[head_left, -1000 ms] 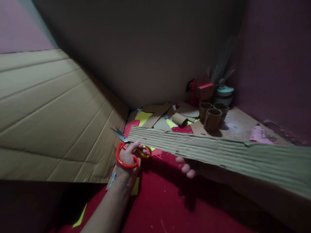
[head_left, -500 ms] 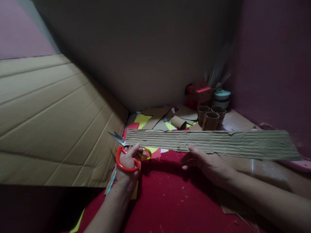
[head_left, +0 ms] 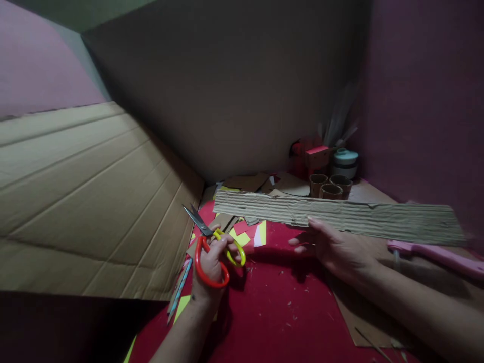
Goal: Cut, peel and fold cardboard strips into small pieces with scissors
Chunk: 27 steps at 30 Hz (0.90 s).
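My left hand [head_left: 215, 257] grips a pair of scissors [head_left: 206, 239] with one red and one yellow handle loop; the blades are slightly parted and point up and left. My right hand [head_left: 336, 247] holds a long strip of corrugated cardboard [head_left: 340, 218] from below, thumb on its near face. The strip lies roughly level, stretching from just right of the scissors to the far right. The scissor blades stand a little left of the strip's left end, apart from it. Everything hovers over a red mat [head_left: 272, 312].
A large flat cardboard sheet [head_left: 83, 201] leans at the left. Paper and card scraps [head_left: 245, 234] litter the mat. Three cardboard tubes [head_left: 330, 187], a red box [head_left: 315, 154] and a teal-lidded jar [head_left: 345, 160] stand at the back right. A pink tool [head_left: 438, 254] lies at right.
The strip has swung from tilted toward the camera to level and shifted right. My left hand with the scissors has dropped slightly away from the strip's end. The view has tipped up.
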### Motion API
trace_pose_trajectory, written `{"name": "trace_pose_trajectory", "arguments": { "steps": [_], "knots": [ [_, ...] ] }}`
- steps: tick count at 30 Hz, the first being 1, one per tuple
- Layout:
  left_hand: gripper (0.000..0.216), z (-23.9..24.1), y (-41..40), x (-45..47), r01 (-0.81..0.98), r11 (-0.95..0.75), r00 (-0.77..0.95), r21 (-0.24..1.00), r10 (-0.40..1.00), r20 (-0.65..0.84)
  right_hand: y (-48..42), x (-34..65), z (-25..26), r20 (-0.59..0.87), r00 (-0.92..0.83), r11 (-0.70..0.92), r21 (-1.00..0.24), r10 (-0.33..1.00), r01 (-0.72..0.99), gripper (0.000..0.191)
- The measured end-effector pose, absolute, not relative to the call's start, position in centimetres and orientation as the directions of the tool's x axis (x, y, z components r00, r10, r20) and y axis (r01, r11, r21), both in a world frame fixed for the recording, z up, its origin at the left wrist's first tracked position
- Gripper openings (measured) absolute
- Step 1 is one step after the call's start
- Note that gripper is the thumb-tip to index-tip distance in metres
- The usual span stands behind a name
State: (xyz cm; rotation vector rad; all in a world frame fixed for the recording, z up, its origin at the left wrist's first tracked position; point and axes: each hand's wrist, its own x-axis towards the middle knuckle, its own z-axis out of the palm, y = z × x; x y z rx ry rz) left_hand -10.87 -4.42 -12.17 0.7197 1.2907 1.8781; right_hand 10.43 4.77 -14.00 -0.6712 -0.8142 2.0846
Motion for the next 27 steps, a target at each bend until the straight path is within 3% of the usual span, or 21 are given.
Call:
{"name": "trace_pose_trajectory", "arguments": {
  "steps": [7,15,20,27],
  "knots": [
    [0.054,-12.2,-5.2,-8.9,-0.156,-0.245,-0.56,0.957,0.82,0.119,5.3,10.4,-13.6,-0.165,-0.528,-0.482,-0.684,0.833,-0.547,0.012],
    [0.065,-12.5,-5.1,-9.6,-0.206,-0.154,-0.497,0.966,0.867,0.032,6.1,10.2,-13.8,-0.131,-0.51,-0.446,-0.695,0.85,-0.564,0.02],
    [0.063,-13.3,-5.3,-9.0,-0.24,-0.061,-0.45,0.969,0.891,-0.056,6.1,10.1,-13.7,-0.132,-0.501,-0.44,-0.697,0.855,-0.566,0.024],
    [0.053,-12.8,-6.2,-7.7,-0.077,0.05,-0.444,0.996,0.893,-0.079,5.9,10.4,-13.4,-0.131,-0.522,-0.457,-0.688,0.843,-0.563,0.021]
  ]
}}
